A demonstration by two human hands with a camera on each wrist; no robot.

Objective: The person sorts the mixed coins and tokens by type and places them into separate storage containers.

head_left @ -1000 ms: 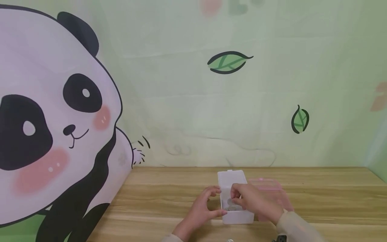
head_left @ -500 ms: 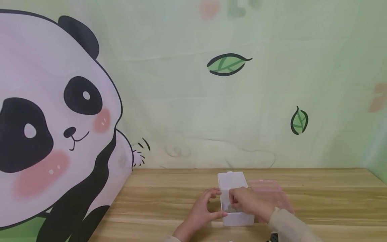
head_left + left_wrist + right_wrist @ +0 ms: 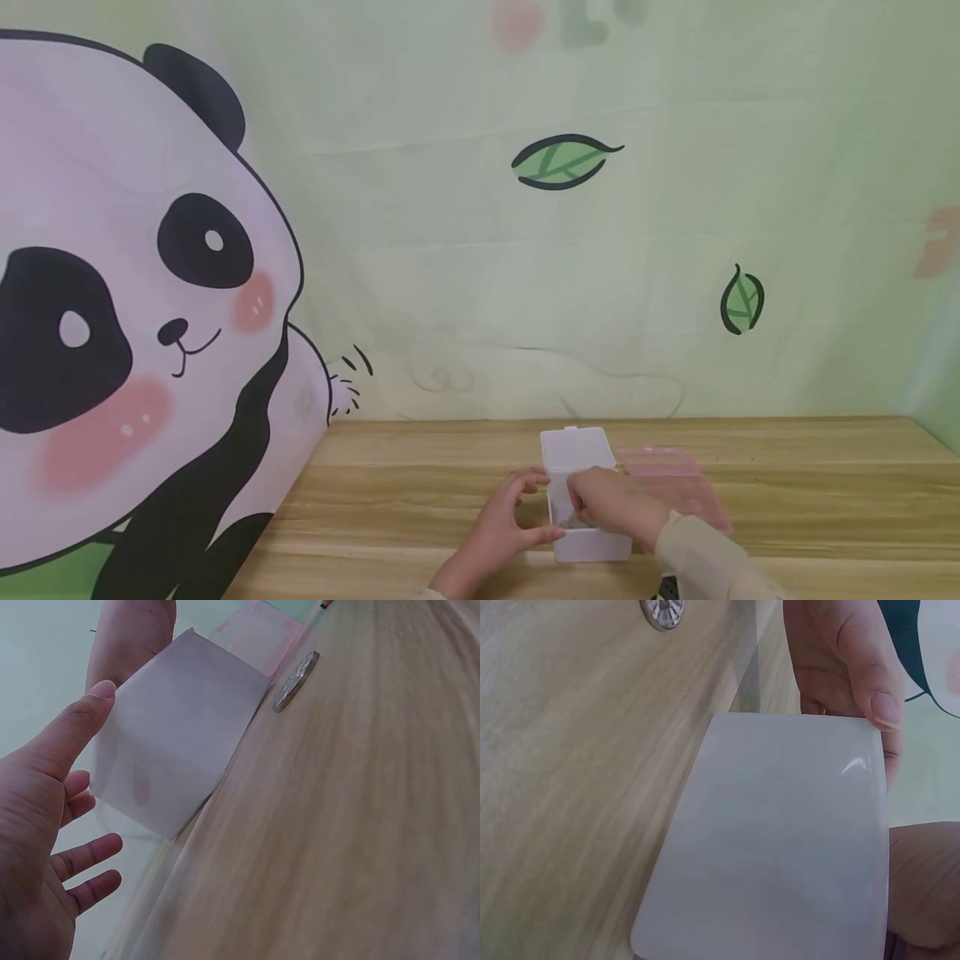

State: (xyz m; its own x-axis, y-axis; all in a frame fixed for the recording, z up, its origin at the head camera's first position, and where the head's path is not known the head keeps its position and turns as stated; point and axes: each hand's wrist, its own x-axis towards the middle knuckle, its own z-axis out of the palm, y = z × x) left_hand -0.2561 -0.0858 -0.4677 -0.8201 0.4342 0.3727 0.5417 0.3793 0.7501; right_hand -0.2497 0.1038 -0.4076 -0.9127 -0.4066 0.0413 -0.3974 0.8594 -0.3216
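A white plastic box [image 3: 592, 547] stands on the wooden table with its lid [image 3: 577, 448] tipped back. Silvery coins [image 3: 576, 522] show inside near its front wall. My left hand [image 3: 491, 518] steadies the box from the left, its thumb at the near corner and its forefinger farther back along the side. My right hand [image 3: 611, 498] reaches down into the box with bent fingers. Its fingertips are hidden, so whether they hold a coin does not show. In the left wrist view a loose coin [image 3: 296, 682] lies on the table in front of the box.
A translucent pink case [image 3: 678, 487] lies just right of the white box, partly behind the right forearm. Behind the table [image 3: 420, 475] hangs a green cloth [image 3: 450, 275] printed with a panda and leaves.
My right hand has gone lower into the box, covering most of the coins that showed before. The left hand keeps its place. The loose coin has slipped out of the head view.
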